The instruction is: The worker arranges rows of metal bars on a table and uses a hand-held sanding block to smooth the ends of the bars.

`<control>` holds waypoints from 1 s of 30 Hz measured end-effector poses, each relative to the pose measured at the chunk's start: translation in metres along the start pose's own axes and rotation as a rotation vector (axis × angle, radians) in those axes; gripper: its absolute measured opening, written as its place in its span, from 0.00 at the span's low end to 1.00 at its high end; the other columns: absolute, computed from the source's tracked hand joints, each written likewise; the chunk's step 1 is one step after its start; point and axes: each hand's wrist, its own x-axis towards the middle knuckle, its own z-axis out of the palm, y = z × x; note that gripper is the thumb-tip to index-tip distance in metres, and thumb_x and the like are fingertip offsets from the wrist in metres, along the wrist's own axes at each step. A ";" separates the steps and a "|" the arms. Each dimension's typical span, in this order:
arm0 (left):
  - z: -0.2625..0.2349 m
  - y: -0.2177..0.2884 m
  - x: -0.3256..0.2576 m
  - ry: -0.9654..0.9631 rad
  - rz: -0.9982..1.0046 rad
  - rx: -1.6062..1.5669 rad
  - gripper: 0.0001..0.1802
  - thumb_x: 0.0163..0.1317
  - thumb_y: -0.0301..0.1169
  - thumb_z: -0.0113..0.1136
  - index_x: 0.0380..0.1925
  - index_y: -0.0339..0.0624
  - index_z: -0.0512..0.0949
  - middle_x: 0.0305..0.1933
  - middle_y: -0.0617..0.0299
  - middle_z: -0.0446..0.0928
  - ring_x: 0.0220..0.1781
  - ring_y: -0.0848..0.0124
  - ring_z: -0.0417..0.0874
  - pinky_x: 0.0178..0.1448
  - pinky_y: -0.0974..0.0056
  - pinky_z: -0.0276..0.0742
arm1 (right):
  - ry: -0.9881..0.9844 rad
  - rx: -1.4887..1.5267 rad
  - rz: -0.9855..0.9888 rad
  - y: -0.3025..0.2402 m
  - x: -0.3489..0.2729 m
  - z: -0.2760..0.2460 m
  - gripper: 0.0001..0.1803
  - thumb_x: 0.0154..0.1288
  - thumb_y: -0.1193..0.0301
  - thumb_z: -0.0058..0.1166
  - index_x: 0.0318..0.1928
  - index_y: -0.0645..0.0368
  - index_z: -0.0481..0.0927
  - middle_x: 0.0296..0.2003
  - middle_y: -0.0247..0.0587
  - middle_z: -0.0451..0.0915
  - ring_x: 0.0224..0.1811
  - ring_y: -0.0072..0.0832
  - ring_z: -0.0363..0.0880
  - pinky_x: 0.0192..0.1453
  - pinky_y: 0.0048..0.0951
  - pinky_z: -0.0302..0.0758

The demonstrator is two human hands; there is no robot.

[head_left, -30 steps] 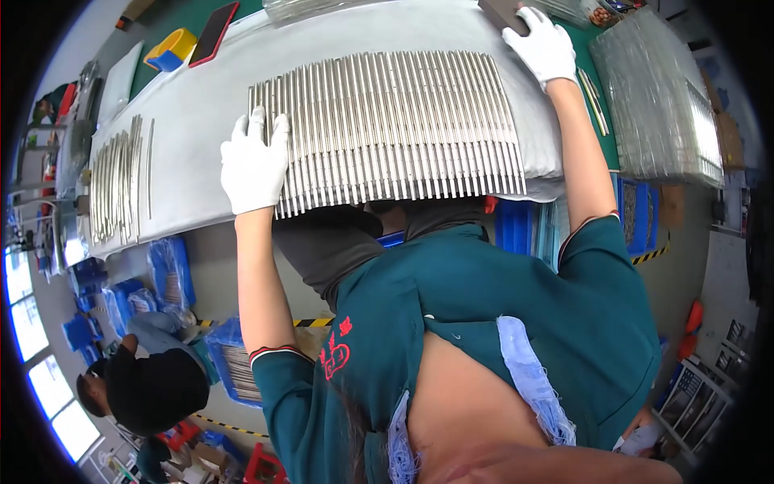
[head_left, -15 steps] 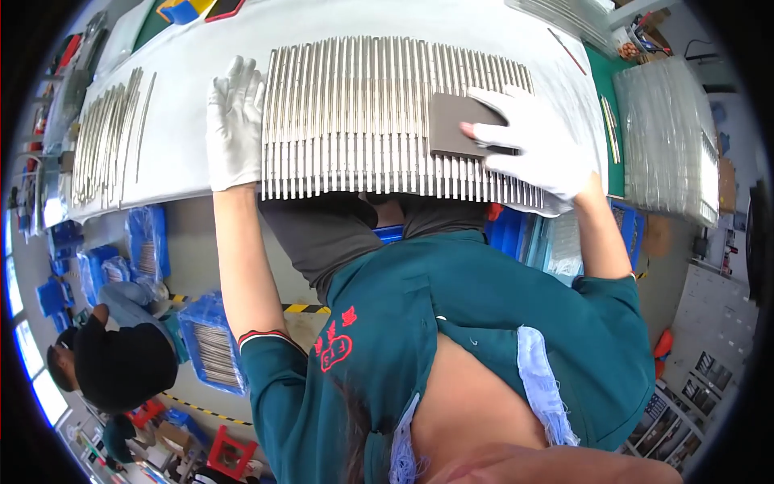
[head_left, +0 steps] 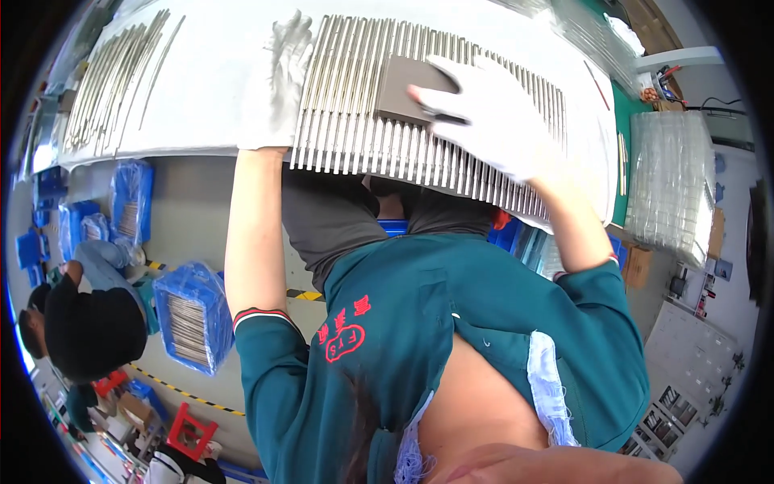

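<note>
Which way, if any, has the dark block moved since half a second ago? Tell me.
Yes: the dark block has moved left across the rod row, toward the loose rods lying left.

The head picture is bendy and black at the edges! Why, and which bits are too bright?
Head view: its fisheye lens bends straight edges near the rim and leaves dark corners; the white cloth looks washed out, so the left hand partly melts into it; the metal rods glint in stripes.

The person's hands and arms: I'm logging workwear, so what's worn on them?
Left hand and right hand wear white gloves, one right digit's tip exposed. Short dark green sleeves with red-and-white striped cuffs leave both forearms bare.
</note>
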 end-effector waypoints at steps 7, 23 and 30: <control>0.005 -0.002 -0.005 -0.001 0.038 0.081 0.41 0.79 0.54 0.48 0.76 0.32 0.60 0.80 0.43 0.60 0.84 0.55 0.56 0.86 0.53 0.52 | -0.013 -0.034 -0.113 0.010 0.003 0.000 0.27 0.66 0.56 0.59 0.65 0.42 0.81 0.65 0.50 0.75 0.59 0.45 0.76 0.68 0.43 0.69; -0.009 -0.018 0.002 -0.092 0.010 -0.048 0.35 0.83 0.48 0.40 0.78 0.33 0.57 0.82 0.48 0.58 0.84 0.57 0.57 0.86 0.56 0.49 | 0.004 -0.021 -0.106 0.003 0.004 0.002 0.27 0.64 0.57 0.63 0.63 0.41 0.82 0.61 0.51 0.76 0.53 0.44 0.78 0.62 0.44 0.75; -0.003 -0.007 0.003 -0.071 0.038 0.041 0.41 0.80 0.57 0.40 0.78 0.36 0.57 0.83 0.43 0.56 0.85 0.57 0.52 0.87 0.51 0.47 | 0.135 -0.001 -0.151 -0.031 0.070 0.033 0.24 0.69 0.52 0.59 0.64 0.38 0.82 0.60 0.45 0.78 0.48 0.47 0.82 0.60 0.44 0.76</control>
